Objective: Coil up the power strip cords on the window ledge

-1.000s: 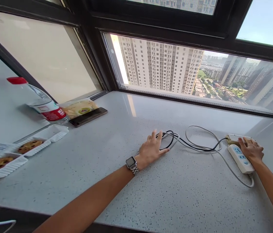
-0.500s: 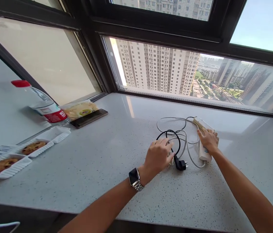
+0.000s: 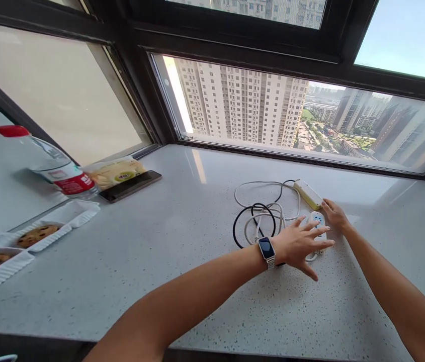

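Spreading wide, the left hand (image 3: 301, 245) holds nothing; the right hand (image 3: 335, 215) touches the yellowed strip (image 3: 308, 195), grip unclear; 2 cords (image 3: 234, 229) lie looped, untied.

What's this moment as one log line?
left hand: spread, partly hiding white power strip; right hand: touching yellow-sided power strip; black cable: looped

High-rise room, likely home, speckled counter (image 3: 140, 251) under window (image 3: 242, 50), apartment towers (image 3: 240, 108) beyond window, cookies (image 3: 38, 235), bottle (image 3: 74, 184) left of window
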`<state>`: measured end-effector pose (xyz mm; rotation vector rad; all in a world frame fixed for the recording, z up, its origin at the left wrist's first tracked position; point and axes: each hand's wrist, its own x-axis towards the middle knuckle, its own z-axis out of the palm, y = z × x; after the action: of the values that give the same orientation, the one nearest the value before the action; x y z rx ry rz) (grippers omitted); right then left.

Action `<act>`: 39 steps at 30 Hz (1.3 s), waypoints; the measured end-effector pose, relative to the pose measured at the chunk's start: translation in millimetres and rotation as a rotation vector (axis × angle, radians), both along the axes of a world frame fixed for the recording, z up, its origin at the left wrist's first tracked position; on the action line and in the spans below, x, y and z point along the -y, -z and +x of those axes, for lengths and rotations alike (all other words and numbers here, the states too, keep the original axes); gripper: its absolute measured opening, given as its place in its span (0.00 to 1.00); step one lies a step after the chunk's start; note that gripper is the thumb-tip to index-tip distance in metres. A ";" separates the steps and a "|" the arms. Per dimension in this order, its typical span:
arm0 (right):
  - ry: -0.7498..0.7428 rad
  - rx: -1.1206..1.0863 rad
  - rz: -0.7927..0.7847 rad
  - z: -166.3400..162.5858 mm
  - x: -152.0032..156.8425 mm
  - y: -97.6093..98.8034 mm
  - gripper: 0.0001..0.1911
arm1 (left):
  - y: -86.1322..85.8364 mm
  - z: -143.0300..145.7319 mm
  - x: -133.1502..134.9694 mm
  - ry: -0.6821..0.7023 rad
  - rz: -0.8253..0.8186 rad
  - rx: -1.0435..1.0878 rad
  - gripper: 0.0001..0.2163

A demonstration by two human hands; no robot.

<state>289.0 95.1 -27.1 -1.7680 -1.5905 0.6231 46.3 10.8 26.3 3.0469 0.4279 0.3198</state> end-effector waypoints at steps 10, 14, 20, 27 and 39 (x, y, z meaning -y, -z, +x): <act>0.312 -0.500 0.343 -7.1 47.2 18.6 0.23 | 0.1 59.1 -76.0 -0.142 -0.079 -0.231 0.45; 0.321 -0.605 0.428 -5.3 60.1 25.8 0.19 | 7.1 60.8 -80.4 -0.171 -0.120 -0.243 0.48; 0.338 -0.657 0.410 -11.9 64.7 18.6 0.17 | 15.3 68.5 -90.1 -0.327 -0.123 -0.227 0.48; 0.359 -0.740 0.413 -15.1 66.1 15.8 0.18 | -26.4 -9.4 -148.3 -0.848 -0.136 -0.213 0.37; 0.376 -0.656 0.441 -28.5 56.6 6.7 0.26 | 10.5 -49.5 -9.5 -0.604 0.161 0.145 0.08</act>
<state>260.4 38.5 -33.8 -1.2937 -0.8366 0.5383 -3.3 20.2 15.7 2.9323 1.3667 0.6154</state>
